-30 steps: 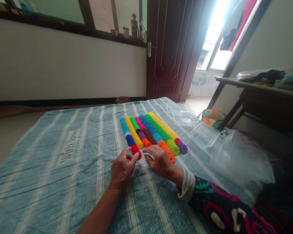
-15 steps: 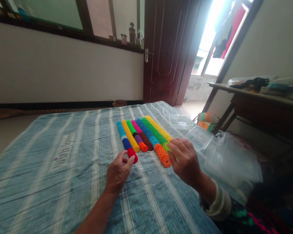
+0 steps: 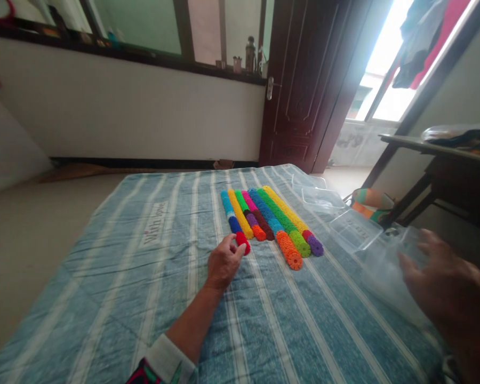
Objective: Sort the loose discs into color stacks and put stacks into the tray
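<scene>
Several long rows of small threaded foam-like discs (image 3: 264,216) lie side by side on a blue striped bedcover (image 3: 104,298), in bright blue, yellow, green, pink, purple, orange and other colours. My left hand (image 3: 224,262) is at the near end of the blue row, its fingers pinching a short red stack of discs (image 3: 242,242). My right hand (image 3: 444,280) is far to the right, fingers spread, with nothing in it. It is over or against a clear plastic bag (image 3: 386,277).
Clear plastic boxes (image 3: 355,231) sit on the cover right of the rows. A wooden side table (image 3: 436,154) with wrapped items stands at the right, and a dark wooden door (image 3: 300,90) is ahead. The bed's left edge meets a pale floor (image 3: 32,229).
My right hand has left the orange and green rows and moved right to the plastic bag. The left hand keeps the red stack. The view has turned slightly.
</scene>
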`<state>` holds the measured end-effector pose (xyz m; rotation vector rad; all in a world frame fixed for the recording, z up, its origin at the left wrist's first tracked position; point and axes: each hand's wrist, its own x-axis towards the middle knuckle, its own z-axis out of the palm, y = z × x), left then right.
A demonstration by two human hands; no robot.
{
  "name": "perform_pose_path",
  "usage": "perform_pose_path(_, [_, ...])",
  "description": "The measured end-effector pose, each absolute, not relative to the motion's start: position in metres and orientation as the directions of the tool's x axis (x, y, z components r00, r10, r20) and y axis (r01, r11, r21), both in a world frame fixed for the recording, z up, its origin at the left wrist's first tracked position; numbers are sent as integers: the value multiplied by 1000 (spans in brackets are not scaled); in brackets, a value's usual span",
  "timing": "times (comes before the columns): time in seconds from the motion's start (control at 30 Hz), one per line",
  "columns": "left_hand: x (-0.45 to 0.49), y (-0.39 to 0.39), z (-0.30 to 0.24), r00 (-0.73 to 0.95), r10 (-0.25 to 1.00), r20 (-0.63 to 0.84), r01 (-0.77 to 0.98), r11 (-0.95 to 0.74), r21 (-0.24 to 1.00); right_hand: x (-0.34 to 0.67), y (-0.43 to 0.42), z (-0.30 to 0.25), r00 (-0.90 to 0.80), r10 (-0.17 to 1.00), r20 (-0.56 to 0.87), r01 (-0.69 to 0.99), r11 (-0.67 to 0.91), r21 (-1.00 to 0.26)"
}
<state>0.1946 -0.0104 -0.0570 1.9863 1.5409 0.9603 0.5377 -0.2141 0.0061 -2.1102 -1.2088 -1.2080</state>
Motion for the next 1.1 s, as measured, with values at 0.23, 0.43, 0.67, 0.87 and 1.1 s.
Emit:
perform_pose_path(0.23, [196, -15, -59, 115, 964, 238, 643, -255, 722, 560, -211, -3, 177, 531, 828, 941, -339, 17])
perform_pose_path(0.43, [195, -15, -60, 107, 963, 246, 598, -260, 758, 539, -205, 21, 79, 529, 845, 973, -224, 49])
perform_pose_path(0.67, [193, -11, -57, -28, 985, 171, 248, -159, 956, 445, -196, 52, -341, 469, 815, 922, 335, 193])
perform_pose_path(0.87, [165, -16, -26, -32, 999, -28, -49, 26, 998, 354, -180, 50, -501, 379, 778, 676, 733, 78])
perform_pose_path(1.1, [82, -55, 11, 55, 978, -200, -228, 207, 951, 279, -156, 23, -592, 199, 781, 510, 843, 172])
